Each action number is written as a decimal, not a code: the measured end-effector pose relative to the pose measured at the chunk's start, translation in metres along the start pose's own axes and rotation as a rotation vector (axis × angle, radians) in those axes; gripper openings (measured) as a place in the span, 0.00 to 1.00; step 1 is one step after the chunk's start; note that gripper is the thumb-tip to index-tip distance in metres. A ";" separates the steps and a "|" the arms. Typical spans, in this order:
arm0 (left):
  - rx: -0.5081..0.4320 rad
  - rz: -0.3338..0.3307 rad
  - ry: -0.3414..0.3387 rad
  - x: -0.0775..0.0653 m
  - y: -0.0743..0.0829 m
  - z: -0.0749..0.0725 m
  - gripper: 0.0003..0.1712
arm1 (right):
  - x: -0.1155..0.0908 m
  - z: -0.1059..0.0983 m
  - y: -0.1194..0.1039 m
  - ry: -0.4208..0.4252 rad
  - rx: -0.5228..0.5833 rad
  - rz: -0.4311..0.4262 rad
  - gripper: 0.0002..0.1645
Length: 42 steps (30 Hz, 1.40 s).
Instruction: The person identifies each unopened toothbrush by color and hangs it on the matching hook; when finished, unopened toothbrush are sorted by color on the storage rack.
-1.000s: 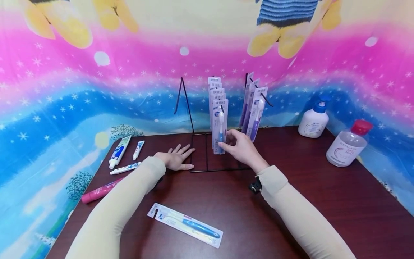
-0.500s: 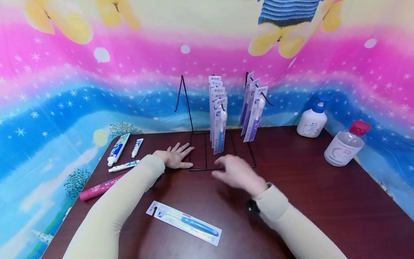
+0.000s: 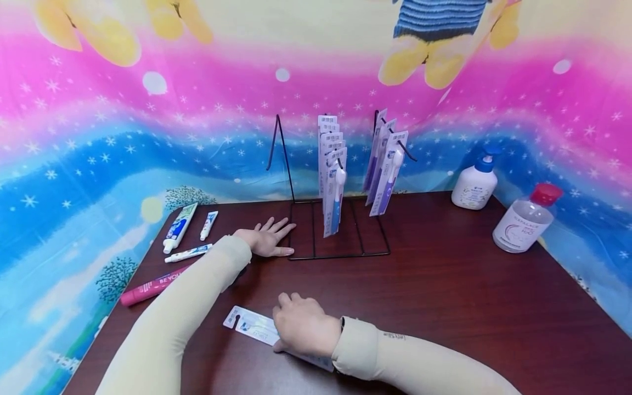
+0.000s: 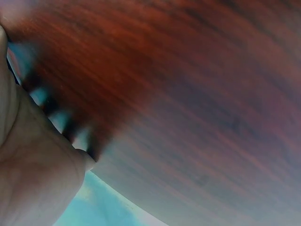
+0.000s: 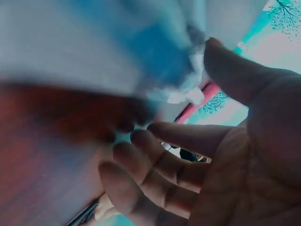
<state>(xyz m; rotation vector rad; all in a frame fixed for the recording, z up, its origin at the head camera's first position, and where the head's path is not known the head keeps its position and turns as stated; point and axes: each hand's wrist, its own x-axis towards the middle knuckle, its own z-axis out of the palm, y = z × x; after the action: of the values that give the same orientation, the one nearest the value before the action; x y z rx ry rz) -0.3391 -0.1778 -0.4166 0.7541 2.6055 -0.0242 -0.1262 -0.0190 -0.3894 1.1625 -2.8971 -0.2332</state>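
Observation:
A packaged toothbrush lies slantwise on the table, its hanging-hole end to the left. My right hand is over its middle and hides the blue handle. In the right wrist view, thumb and fingers are spread apart around the blurred blue toothbrush pack, fingers lightly bent. My left hand rests flat with spread fingers, its tips at the left side of the black wire rack. Packaged toothbrushes with blue handles hang on the rack's middle hook; purple-handled ones hang on the right hook.
The rack's left hook carries nothing. Toothpaste tubes and a pink tube lie at the left. A white pump bottle and a clear red-capped bottle stand at the back right. A patterned cloth hangs behind.
My right hand has left the front toothbrush pack on the middle hook and come down toward me to the pack on the table. My left hand stays by the rack.

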 end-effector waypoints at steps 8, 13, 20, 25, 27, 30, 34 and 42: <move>-0.040 0.016 0.018 0.003 -0.004 0.001 0.51 | -0.002 -0.002 0.017 -0.077 0.089 0.052 0.17; -0.059 0.003 -0.002 -0.001 -0.003 -0.001 0.51 | -0.009 -0.003 0.041 -0.090 0.198 0.066 0.18; -0.067 0.025 0.015 -0.001 -0.007 0.001 0.50 | -0.026 -0.028 0.083 0.125 0.491 0.118 0.10; -0.015 -0.003 -0.006 -0.002 -0.003 -0.005 0.49 | -0.037 -0.053 0.112 0.479 0.792 0.216 0.09; 0.002 0.000 -0.012 0.001 -0.006 -0.003 0.49 | -0.040 -0.059 0.123 0.583 0.866 0.276 0.11; -0.019 0.010 -0.004 0.005 -0.010 0.002 0.51 | -0.041 -0.061 0.137 0.653 0.896 0.356 0.15; -0.039 0.000 0.005 0.009 -0.013 0.007 0.52 | -0.038 -0.058 0.149 0.667 0.907 0.408 0.19; -0.040 -0.006 0.003 0.017 -0.015 0.012 0.53 | -0.026 -0.056 0.158 0.660 0.948 0.427 0.23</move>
<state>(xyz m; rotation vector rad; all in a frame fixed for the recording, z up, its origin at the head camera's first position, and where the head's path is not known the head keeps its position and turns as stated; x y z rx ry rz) -0.3551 -0.1832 -0.4359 0.7336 2.6033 0.0273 -0.2118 0.1039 -0.3105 0.4145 -2.4876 1.3473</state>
